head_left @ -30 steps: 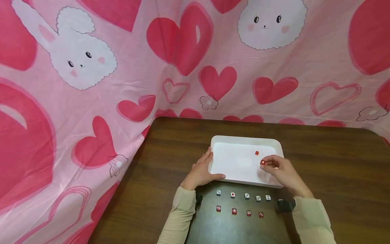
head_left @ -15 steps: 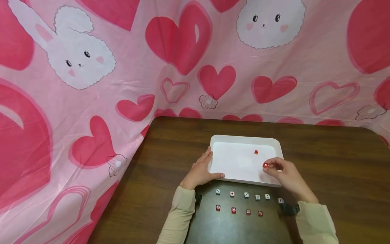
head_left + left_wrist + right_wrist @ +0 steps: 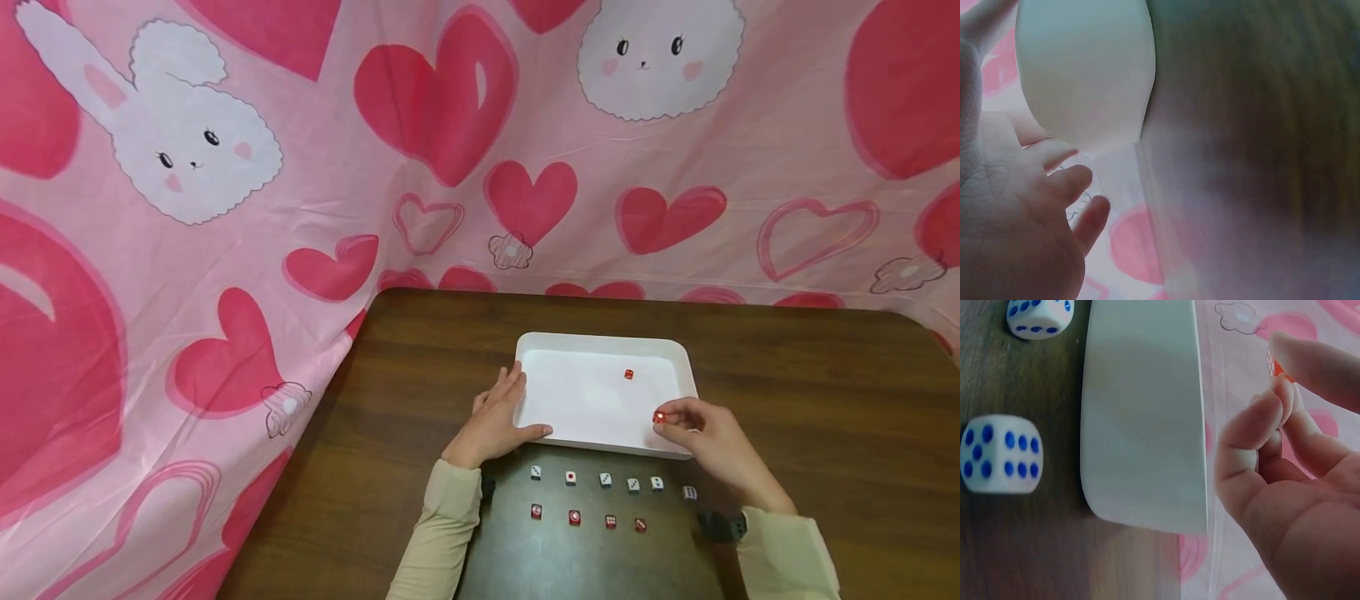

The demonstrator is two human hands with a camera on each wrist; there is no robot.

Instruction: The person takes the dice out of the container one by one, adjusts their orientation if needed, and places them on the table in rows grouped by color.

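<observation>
My right hand point(image 3: 708, 429) pinches a translucent red die point(image 3: 659, 417) between thumb and fingertips. It is over the right front part of a white rectangular tray point(image 3: 592, 446). In the right wrist view, only a sliver of the pinched die point(image 3: 1279, 369) shows past the thumb. Inside the tray, toward the back right, lies another red die point(image 3: 628, 374). At the tray's left front corner, my left hand point(image 3: 487, 429) has its fingers along the left side and its thumb at the front rim. The left wrist view shows these fingers point(image 3: 1088, 225) spread beside the tray wall point(image 3: 1088, 69).
In front of the tray, several white dice point(image 3: 605, 480) form a row, with several red dice point(image 3: 574, 517) in a second row nearer me. The brown wooden table point(image 3: 825, 400) extends to both sides. A pink heart-patterned cloth point(image 3: 555, 125) hangs behind and at left.
My right hand, still pinching the red die, has moved a little right and toward me over the tray. The left hand has stayed at the tray's corner.
</observation>
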